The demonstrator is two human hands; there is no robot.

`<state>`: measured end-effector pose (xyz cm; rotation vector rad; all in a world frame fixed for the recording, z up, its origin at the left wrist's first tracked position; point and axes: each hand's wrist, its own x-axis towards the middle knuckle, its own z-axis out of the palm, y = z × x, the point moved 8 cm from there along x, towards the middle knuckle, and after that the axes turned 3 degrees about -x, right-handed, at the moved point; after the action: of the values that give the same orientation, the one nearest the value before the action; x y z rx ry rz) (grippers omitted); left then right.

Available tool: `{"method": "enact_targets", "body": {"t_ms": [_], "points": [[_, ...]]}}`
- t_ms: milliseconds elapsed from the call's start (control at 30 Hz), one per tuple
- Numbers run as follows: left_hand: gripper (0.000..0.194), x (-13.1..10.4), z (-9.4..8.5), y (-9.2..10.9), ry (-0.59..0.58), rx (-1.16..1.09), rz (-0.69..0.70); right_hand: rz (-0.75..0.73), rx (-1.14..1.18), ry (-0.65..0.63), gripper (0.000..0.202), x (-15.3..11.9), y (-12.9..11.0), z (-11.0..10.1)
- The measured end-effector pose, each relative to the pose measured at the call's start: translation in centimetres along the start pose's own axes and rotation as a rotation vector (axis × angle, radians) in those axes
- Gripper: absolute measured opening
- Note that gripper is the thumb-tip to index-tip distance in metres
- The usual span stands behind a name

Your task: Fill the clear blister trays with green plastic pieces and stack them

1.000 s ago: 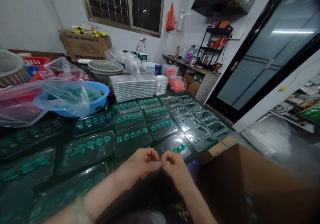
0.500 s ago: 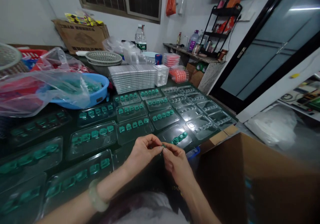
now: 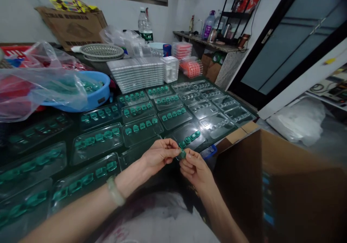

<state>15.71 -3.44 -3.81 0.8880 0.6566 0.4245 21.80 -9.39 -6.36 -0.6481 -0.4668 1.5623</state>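
My left hand [image 3: 160, 154] and my right hand [image 3: 196, 166] meet near the table's front edge, both closed in a pinch on one small green translucent piece [image 3: 182, 154]. Just beyond the fingertips lies a clear plastic tray [image 3: 199, 138] with several green pieces [image 3: 188, 140] in a row. To the left, more clear trays carry similar rows, such as the tray [image 3: 143, 134] behind my left hand. The exact shape of the held piece is partly hidden by my fingers.
A large open cardboard box [image 3: 244, 170] stands at the right. Trays without green pieces [image 3: 204, 110] lie at the far right. At the back left are a blue basin [image 3: 104, 93] under plastic film and a stack of clear trays [image 3: 138, 75].
The green piece now shows more between my fingertips, and my right hand has turned and dropped slightly. The head view has tilted downward.
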Motion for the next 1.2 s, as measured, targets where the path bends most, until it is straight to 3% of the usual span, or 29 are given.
{"method": "enact_targets", "body": {"t_ms": [133, 267, 433, 633, 767, 900, 1000, 1200], "points": [[0.017, -0.4, 1.1, -1.5, -0.049, -0.155, -0.171, -0.059, -0.208, 0.104, 0.015, -1.0, -1.4, -0.9], [0.016, 0.1, 1.4, -1.4, 0.022, -0.115, -0.164, -0.305, -0.644, 0.297, 0.025, -2.6, -5.3, -0.8], [0.012, 1.4, 2.6, -2.0, 0.000, -0.108, -0.206, -0.478, -1.054, 0.320, 0.017, -3.6, -7.7, 0.2], [0.011, 3.5, 5.1, -2.3, -0.068, -0.137, -0.233, -0.399, -1.016, 0.400, 0.022, -3.7, -8.8, -2.5], [0.013, 5.0, 6.2, -1.5, -0.078, -0.087, -0.189, -0.429, -1.045, 0.495, 0.021, -2.8, -11.7, -5.5], [0.013, 4.9, 5.1, 0.0, -0.051, -0.038, -0.128, -0.525, -1.432, 0.736, 0.024, -0.9, -16.0, -9.6], [0.008, 3.8, 3.0, 1.3, -0.047, -0.044, -0.081, -0.466, -1.658, 0.752, 0.023, 1.3, -16.9, -11.7], [0.010, 1.6, -2.9, 3.3, 0.124, -0.076, -0.025, -0.372, -1.803, 0.746, 0.023, 2.8, -16.5, -11.9]]}}
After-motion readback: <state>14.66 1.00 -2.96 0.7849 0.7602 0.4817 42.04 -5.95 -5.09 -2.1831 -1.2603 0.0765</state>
